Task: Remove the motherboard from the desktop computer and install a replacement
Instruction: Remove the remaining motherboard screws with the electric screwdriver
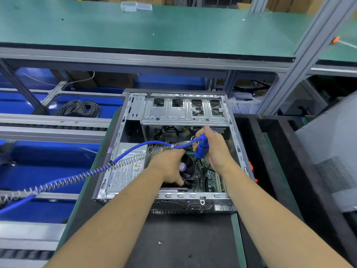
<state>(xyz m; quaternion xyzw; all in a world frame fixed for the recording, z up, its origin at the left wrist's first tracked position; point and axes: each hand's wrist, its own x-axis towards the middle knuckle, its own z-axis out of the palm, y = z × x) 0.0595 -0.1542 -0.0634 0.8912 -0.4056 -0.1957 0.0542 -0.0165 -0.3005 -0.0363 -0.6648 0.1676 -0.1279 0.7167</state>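
**Open Chassis: Hand and Tool Positions**

The green-topped metal-framed workbench shelf (135, 29) spans the scene, well beyond the fingers of both hands. Below it, the dark work mat (183, 238) carries the grey steel desktop computer case (237, 149), which lies on its side with the side panel off. The silver perforated drive cage (183, 111) occupies the far end of the case, beyond the fingertips. The silver boxed power supply with white label (125, 169) sits just outboard of the left hand's fingers.

The green motherboard (210, 180) lies flat on the case floor, beneath both hands and partly covered by them.

The left hand (170, 169) reaches into the case. Its fingers are curled round the black square CPU cooling fan with purple hub label (188, 167) and grip its frame, thumb at the near edge.

The right hand (214, 151) is clenched round the blue cylindrical powered screwdriver (201, 146), held upright above the board, just beside the left fingertips. The bit tip is hidden behind the fan.

A blue hose with coiled steel spring guard (81, 176) runs from the screwdriver's top, over the left hand's knuckles, away to the left.

A small loose screw (160, 243) lies on the mat, well short of both hands.
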